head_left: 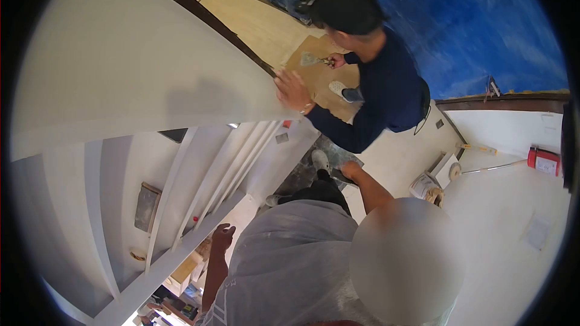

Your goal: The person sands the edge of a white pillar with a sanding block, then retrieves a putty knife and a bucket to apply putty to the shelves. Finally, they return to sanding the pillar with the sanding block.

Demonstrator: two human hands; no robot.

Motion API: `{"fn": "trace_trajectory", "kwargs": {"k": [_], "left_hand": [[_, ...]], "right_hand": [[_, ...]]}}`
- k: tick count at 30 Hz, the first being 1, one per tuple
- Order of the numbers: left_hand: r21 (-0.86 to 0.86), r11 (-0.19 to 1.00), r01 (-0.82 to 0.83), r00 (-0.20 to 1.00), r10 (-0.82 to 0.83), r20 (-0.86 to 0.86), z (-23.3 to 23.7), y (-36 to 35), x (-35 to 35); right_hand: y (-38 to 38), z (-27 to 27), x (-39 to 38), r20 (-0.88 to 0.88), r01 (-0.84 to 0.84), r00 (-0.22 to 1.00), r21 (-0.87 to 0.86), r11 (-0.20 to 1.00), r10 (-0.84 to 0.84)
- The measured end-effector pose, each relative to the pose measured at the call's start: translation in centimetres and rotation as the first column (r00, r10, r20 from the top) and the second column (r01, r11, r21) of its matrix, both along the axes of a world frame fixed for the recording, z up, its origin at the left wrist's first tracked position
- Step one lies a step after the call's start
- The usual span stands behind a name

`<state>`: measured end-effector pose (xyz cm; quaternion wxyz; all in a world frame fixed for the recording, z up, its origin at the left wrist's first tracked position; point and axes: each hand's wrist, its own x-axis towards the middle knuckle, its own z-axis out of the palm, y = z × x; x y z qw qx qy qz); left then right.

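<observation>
My left hand (223, 237) hangs beside my grey shirt (290, 238), its fingers loosely bent and apart, with nothing visible in them. In front of my body, my right hand (351, 171) is closed around the edge or handle of a dark flat tool (342, 177). A co-worker in a navy top (389, 87) is bent over ahead, one hand (293, 90) flat against the white wall panel (151, 78). The co-worker's other hand holds a putty knife (310, 59) above brown sheeting (320, 48).
Blue plastic sheeting (459, 24) hangs at the upper right. White curved ribs (181, 187) fill the left side. A bucket (421, 186), a tape roll (455, 171) and a red box (543, 160) are at the right. A blurred round patch covers the lower right.
</observation>
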<state>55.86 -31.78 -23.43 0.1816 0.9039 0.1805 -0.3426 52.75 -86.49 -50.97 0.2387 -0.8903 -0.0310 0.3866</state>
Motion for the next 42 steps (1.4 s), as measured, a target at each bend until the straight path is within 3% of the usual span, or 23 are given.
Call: {"fn": "trace_trajectory", "kwargs": {"k": [2,3,6,9,11,12,13,14,15,16,19,20,23,24,28,32,34,37,38,42], "left_hand": [[-0.030,0.999,0.028,0.999,-0.028,-0.017,-0.9,0.3,0.0],[-0.029,0.999,0.021,0.999,-0.022,-0.027,-0.5,-0.1,0.2],[-0.032,0.999,0.026,0.999,-0.027,-0.041,0.2,-0.9,0.3],[-0.052,0.998,0.033,0.999,-0.035,-0.035,-0.4,-0.2,0.0],[-0.060,0.998,-0.032,0.998,0.028,-0.059,-0.2,-0.6,-0.2],[-0.066,0.997,0.034,0.999,-0.036,-0.028,-0.5,-0.1,-0.5],[-0.070,0.992,0.102,0.995,-0.102,0.004,-1.3,0.9,-0.9],[-0.072,0.983,0.171,0.985,-0.169,0.036,-1.8,1.6,-1.0],[-0.077,0.988,0.133,0.991,-0.132,0.021,-1.7,1.5,-0.8],[-0.080,0.992,0.094,0.996,-0.094,0.005,-1.1,0.7,-0.5],[-0.102,0.989,0.105,0.994,-0.103,0.020,-1.1,0.5,-0.5],[-0.111,0.986,0.128,0.991,-0.125,0.037,-1.5,0.9,-0.8],[-0.122,0.983,0.138,0.990,-0.132,0.057,-2.3,1.3,-1.1],[-0.123,0.984,0.132,0.991,-0.128,0.036,-2.5,1.6,-1.2],[-0.102,0.982,0.157,0.988,-0.156,0.013,-2.6,2.3,-1.4],[-0.046,0.972,0.232,0.972,-0.229,0.055,-2.0,3.2,-1.6],[-0.019,0.984,0.175,0.984,-0.175,-0.017,0.9,0.6,-0.6],[-0.001,0.978,0.209,0.978,-0.209,0.011,0.5,2.1,-1.1],[0.001,0.971,0.238,0.970,-0.237,0.044,-0.2,3.4,-1.4],[-0.016,0.994,0.110,0.992,-0.111,-0.061,1.5,2.2,-1.1]], "right_hand": [[0.4,-6.3,-1.9,-0.081,0.015,0.996,-0.088,0.996,-0.022],[0.6,-6.8,-1.9,-0.122,0.020,0.992,-0.132,0.991,-0.036],[-0.2,-7.2,-2.5,-0.114,-0.210,0.973,-0.063,0.976,0.202],[-1.5,-3.0,-0.4,-0.013,0.063,0.998,0.152,0.986,-0.062],[-2.4,-4.9,0.9,0.223,0.208,0.944,0.167,0.964,-0.242],[-3.2,-2.3,2.8,-0.029,0.493,0.859,0.320,0.809,-0.512],[-3.6,2.4,4.7,-0.320,0.789,0.606,0.357,0.499,-0.729],[-3.7,6.3,6.1,-0.462,0.912,0.389,0.317,0.261,-0.797],[-3.9,9.2,7.2,-0.535,0.961,0.210,0.266,0.072,-0.818],[-4.3,9.8,7.6,-0.516,0.954,0.205,0.295,0.052,-0.832],[-5.5,12.1,8.1,-0.488,0.970,-0.064,0.174,-0.170,-0.870],[-6.2,10.1,7.8,-0.602,0.943,-0.130,0.170,-0.285,-0.788],[-7.4,5.2,6.9,-0.549,0.890,-0.167,0.274,-0.365,-0.819],[-7.4,8.1,7.4,-0.531,0.865,-0.284,0.217,-0.452,-0.798],[-7.7,6.7,8.2,-0.517,0.836,-0.339,0.218,-0.504,-0.786],[-6.4,6.1,10.1,-0.633,0.758,-0.361,0.228,-0.611,-0.685],[-5.8,5.4,11.5,-0.666,0.718,-0.396,0.205,-0.665,-0.633],[-5.0,-1.5,12.6,-0.514,0.846,-0.344,0.193,-0.497,-0.786],[-5.0,6.7,13.3,-0.680,0.833,-0.361,0.073,-0.549,-0.638],[-4.1,3.0,15.8,-0.717,0.745,-0.330,0.202,-0.636,-0.614]]}}
